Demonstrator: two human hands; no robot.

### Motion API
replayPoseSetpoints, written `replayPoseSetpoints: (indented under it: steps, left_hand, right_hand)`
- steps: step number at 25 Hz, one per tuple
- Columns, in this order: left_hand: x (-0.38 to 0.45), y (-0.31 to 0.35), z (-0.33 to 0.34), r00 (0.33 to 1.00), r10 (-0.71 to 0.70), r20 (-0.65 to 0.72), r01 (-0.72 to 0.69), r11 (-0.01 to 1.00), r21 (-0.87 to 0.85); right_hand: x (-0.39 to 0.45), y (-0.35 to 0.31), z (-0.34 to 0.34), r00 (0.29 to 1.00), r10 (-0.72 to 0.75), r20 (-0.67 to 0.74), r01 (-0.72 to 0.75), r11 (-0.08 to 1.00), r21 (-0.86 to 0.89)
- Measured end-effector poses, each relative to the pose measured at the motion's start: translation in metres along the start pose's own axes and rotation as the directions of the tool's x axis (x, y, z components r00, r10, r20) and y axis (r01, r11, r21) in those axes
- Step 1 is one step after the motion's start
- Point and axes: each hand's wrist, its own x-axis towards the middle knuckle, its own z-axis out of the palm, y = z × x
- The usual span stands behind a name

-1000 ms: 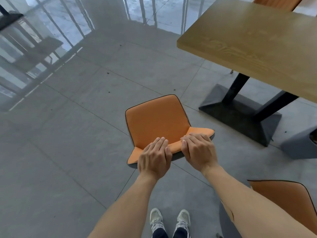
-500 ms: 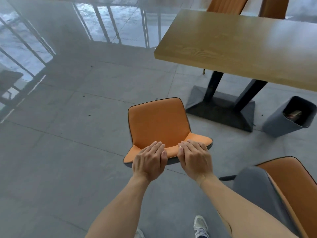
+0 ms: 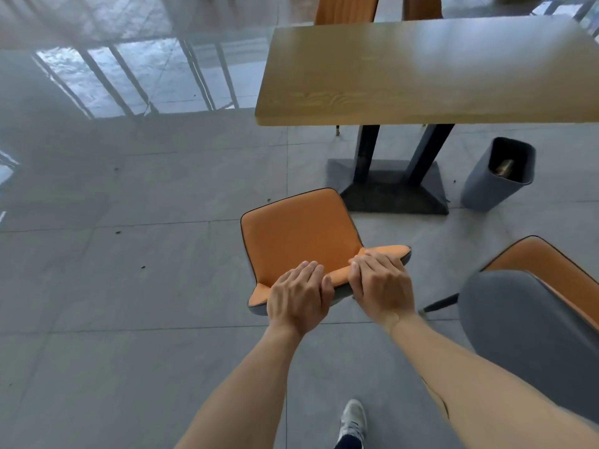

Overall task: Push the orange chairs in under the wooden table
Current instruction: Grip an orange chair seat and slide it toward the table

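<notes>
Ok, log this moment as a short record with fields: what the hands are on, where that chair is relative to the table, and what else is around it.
left hand: gripping the top edge of the chair back
right hand: gripping the same edge, beside the left
held chair: orange, on the floor short of the wooden table, not yet under it
table base: black, just beyond the seat
second chair: orange, grey back, at right, also not under
bin: grey, right of the base
far side: two orange chair backs

Second orange chair (image 3: 551,273) cut by right edge, bin (image 3: 496,186) contents unclear, far chairs (image 3: 345,8) cropped at top
</notes>
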Motion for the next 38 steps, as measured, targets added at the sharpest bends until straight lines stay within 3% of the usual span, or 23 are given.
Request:
replayPoseSetpoints:
  steps: [6, 9, 13, 17, 19, 22, 24, 26, 29, 38]
  left_hand:
    - [0.000, -0.013, -0.008, 0.994, 0.097, 0.043, -0.095, 0.995, -0.041]
    - [-0.011, -0.027, -0.011, 0.978, 0.205, 0.034, -0.202, 0.977, -0.073]
    - [-0.021, -0.071, -0.015, 0.920, 0.392, -0.007, -0.391, 0.917, -0.082]
    - [-0.027, -0.117, -0.021, 0.858, 0.510, -0.054, -0.513, 0.856, -0.067]
    - [-0.022, -0.132, -0.020, 0.843, 0.534, -0.068, -0.537, 0.842, -0.054]
    - [-0.014, -0.148, -0.021, 0.809, 0.587, 0.015, -0.587, 0.809, -0.019]
    - [-0.022, -0.151, -0.025, 0.854, 0.516, 0.065, -0.518, 0.855, 0.018]
    - [-0.038, -0.147, -0.027, 0.931, 0.361, 0.051, -0.362, 0.932, 0.013]
    - [-0.050, -0.140, -0.024, 0.973, 0.232, 0.007, -0.231, 0.970, -0.080]
    - [0.011, -0.151, -0.014, 0.967, 0.250, 0.053, -0.244, 0.964, -0.111]
  right_hand:
    - [-0.003, -0.015, -0.005, 0.998, 0.035, 0.051, -0.033, 0.999, -0.042]
    - [-0.020, -0.035, -0.009, 0.996, 0.091, -0.025, -0.093, 0.992, -0.083]
    - [-0.048, -0.083, -0.010, 0.972, 0.221, -0.074, -0.228, 0.967, -0.110]
    - [-0.074, -0.137, -0.005, 0.962, 0.255, -0.098, -0.265, 0.959, -0.104]
    - [-0.075, -0.143, -0.003, 0.974, 0.218, -0.053, -0.224, 0.966, -0.131]
    - [-0.069, -0.132, -0.004, 0.984, 0.127, 0.126, -0.100, 0.974, -0.206]
    - [-0.071, -0.136, -0.005, 0.966, 0.180, 0.188, -0.135, 0.964, -0.230]
    - [-0.078, -0.149, -0.003, 0.934, 0.300, 0.195, -0.247, 0.935, -0.255]
    - [-0.077, -0.157, -0.001, 0.892, 0.409, 0.193, -0.360, 0.901, -0.241]
    - [-0.026, -0.142, 0.021, 0.878, 0.428, 0.216, -0.400, 0.902, -0.162]
